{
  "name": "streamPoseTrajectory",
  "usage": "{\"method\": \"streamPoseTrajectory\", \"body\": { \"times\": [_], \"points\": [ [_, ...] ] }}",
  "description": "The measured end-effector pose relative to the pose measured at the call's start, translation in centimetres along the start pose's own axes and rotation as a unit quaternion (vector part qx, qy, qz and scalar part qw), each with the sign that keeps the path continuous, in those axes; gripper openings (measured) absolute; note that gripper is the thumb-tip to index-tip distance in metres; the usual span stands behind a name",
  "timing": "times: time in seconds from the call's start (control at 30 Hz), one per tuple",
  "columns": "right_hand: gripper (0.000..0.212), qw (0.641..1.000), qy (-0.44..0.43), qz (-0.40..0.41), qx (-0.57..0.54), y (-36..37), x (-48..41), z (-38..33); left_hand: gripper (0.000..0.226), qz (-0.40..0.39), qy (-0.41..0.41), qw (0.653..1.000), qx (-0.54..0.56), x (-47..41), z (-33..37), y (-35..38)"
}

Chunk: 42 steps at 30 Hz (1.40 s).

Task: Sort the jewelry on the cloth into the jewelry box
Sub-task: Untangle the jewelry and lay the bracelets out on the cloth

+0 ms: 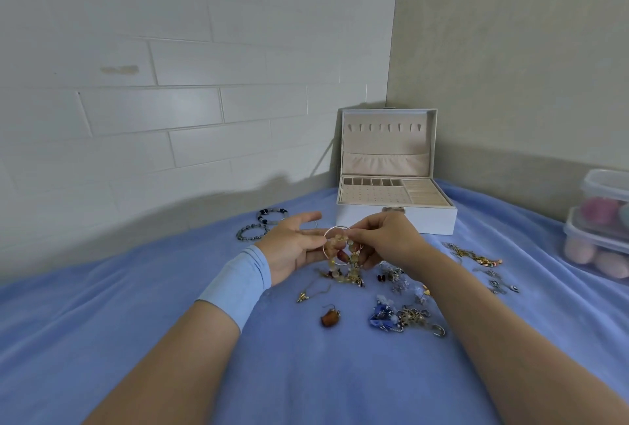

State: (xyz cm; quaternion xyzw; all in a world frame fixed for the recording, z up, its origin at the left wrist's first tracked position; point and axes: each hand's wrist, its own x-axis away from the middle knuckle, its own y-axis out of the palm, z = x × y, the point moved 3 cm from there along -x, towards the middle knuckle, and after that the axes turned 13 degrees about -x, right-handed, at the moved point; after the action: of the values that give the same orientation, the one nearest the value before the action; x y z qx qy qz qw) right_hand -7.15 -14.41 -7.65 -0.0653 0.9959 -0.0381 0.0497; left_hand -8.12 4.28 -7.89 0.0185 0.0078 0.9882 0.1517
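1. Across the whole foreground: blue fleece cloth [306, 373], spread flat, scattered with jewelry.
2. At the far corner, standing on the cloth: white rectangular jewelry box [367, 220], lid upright and open, beige lining. Tray with a back row of small square compartments, a dotted panel at front left and padded rolls at right.
3. At the right edge: two clear plastic lidded containers [599, 220], stacked, with pink rounded items inside.
4. Raised just in front of the box: left hand [292, 247], palm up, light blue wristband [238, 281] on the wrist. Fingertips pinched on the left rim of a thin silver bangle [335, 227], one digit stretched free above.
5. Opposite it: right hand [388, 237], back up, fingers curled, thumb and forefinger pinched on the right rim of the same bangle.
6. Under the right forearm, on the cloth: tangled heap of blue and silver pieces [398, 317].
7. Further right: tangle of gold chains [473, 254].
8. Left of the left hand: two dark grey beaded bracelets [252, 227], flat, just beside each other.
9. Between both hands, hanging at the bangle: yellow translucent beaded bracelet [331, 266]. Threaded through or only against it, cannot tell.
10. Near the left forearm: amber-brown pendant [330, 318].
11. At the heap's near edge: small silver ring [439, 330].
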Motion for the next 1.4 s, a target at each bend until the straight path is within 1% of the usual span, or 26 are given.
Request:
{"method": "streamPoseTrajectory", "body": {
  "times": [0.07,0.17,0.23,0.3,0.37,0.4,0.43,0.5,0.63,0.73,0.87,1.0,1.03,1.13,1.2,1.3,1.37,1.4],
  "points": [
    [0.013,1.0,-0.008,0.008,0.0,0.1,0.0,0.0,0.045,0.0,-0.02,1.0,0.009,0.0,0.0,-0.3],
    [0.012,0.999,-0.031,0.013,0.002,0.5,0.0,-0.1,0.041,-0.002,-0.024,0.999,-0.04,-0.1,-0.1,-0.6],
    [0.011,0.999,-0.051,0.014,-0.008,0.7,0.0,-0.3,0.039,0.008,-0.006,0.997,-0.074,-0.2,0.0,-0.8],
    [0.008,0.996,-0.081,0.018,-0.026,0.9,0.0,-0.6,0.033,0.036,0.026,0.989,-0.139,-0.3,0.2,-1.0],
    [0.006,0.992,-0.115,0.022,-0.047,1.1,0.0,-0.9,0.021,0.07,0.063,0.972,-0.215,-0.4,0.5,-1.3],
    [0.006,0.99,-0.128,0.023,-0.056,1.2,0.0,-1.0,0.014,0.081,0.078,0.968,-0.224,-0.3,0.5,-1.3],
    [0.007,0.989,-0.135,0.023,-0.062,1.3,0.0,-1.1,0.01,0.087,0.089,0.968,-0.216,-0.2,0.7,-1.3],
    [0.009,0.989,-0.137,0.019,-0.061,1.4,0.0,-1.2,0.01,0.099,0.105,0.972,-0.186,0.0,0.9,-1.4],
    [0.009,0.993,-0.106,0.004,-0.049,2.2,-0.3,-1.1,0.013,0.125,0.123,0.974,-0.143,0.5,1.9,-1.8],
    [0.003,0.995,-0.083,0.001,-0.047,3.2,-0.9,-1.5,0.012,0.142,0.115,0.971,-0.154,0.9,2.4,-2.6],
    [0.009,0.998,-0.066,0.003,0.001,5.6,-2.1,-2.9,0.012,0.207,0.097,0.935,-0.272,1.4,3.0,-5.9],
    [0.009,0.997,-0.047,-0.011,0.061,9.5,-3.4,-3.4,0.006,0.227,0.055,0.909,-0.345,2.4,2.7,-9.9],
    [0.01,0.996,-0.045,-0.013,0.079,10.6,-3.6,-3.3,0.006,0.227,0.044,0.895,-0.382,2.6,2.5,-10.9],
    [0.013,0.992,-0.034,-0.028,0.122,13.7,-4.6,-2.6,0.008,0.221,-0.006,0.834,-0.506,3.3,1.9,-13.6],
    [0.011,0.988,-0.026,-0.045,0.144,15.4,-5.2,-2.0,0.01,0.22,-0.038,0.812,-0.539,3.7,1.7,-14.8],
    [0.013,0.981,-0.023,-0.052,0.187,17.5,-5.9,-1.3,0.008,0.224,-0.082,0.77,-0.591,3.9,1.0,-15.9],
    [0.014,0.976,-0.017,-0.05,0.213,18.4,-6.3,-1.0,0.006,0.238,-0.095,0.761,-0.597,3.9,0.4,-16.4],
    [0.013,0.972,-0.014,-0.052,0.23,18.7,-6.4,-0.9,0.011,0.239,-0.094,0.762,-0.594,3.9,0.1,-16.6]
  ]
}}
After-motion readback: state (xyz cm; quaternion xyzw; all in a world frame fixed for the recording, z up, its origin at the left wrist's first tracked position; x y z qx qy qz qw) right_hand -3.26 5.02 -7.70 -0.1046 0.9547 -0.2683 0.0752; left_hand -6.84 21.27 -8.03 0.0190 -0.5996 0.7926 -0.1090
